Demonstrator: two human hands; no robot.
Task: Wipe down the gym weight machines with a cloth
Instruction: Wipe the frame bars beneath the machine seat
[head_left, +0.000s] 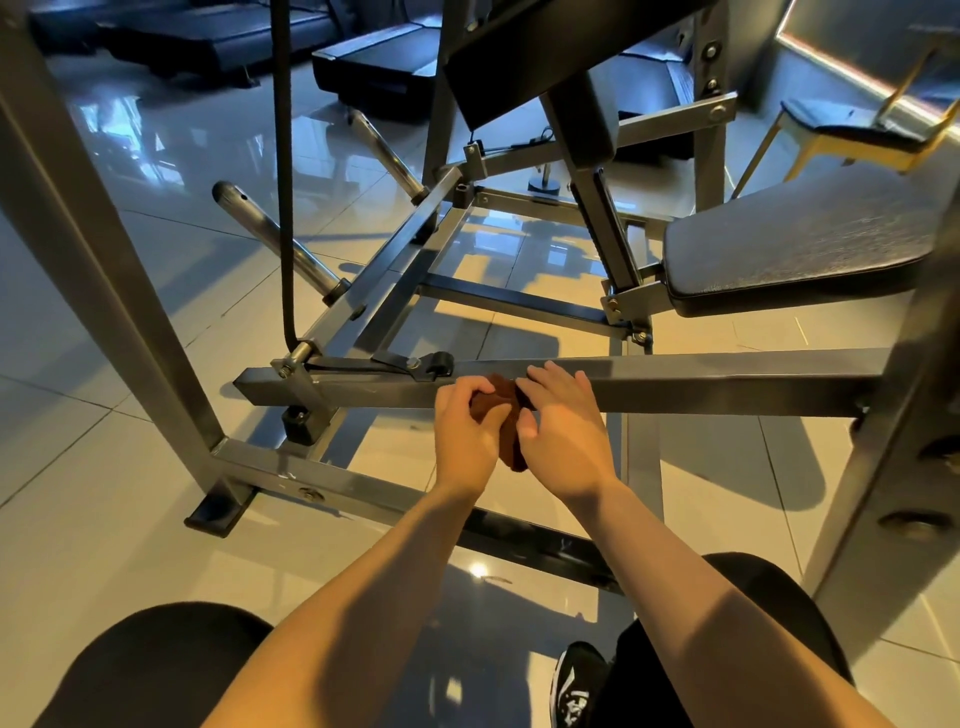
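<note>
Closest in, the person's knees in dark clothing framed a black patterned shoe (579, 680) on the glossy pale tiled floor (130, 415). Both bare forearms reached forward to a grey square-section steel crossbar (701, 384) of the weight machine. The left hand (467, 426) had its fingers curled tightly into a bunched reddish-brown cloth (511, 452), which sat against the near face of the crossbar between the two hands and hung a little below it. The right hand (561, 431) lay flat, fingers fairly straight and slightly apart over the top of the bar, thumb touching the cloth. Beyond, to the right, stood a black padded vinyl seat (795, 260); to the left, a chrome weight peg (280, 239) angled outward. Dark treadmills (363, 67) lined the far floor.
</note>
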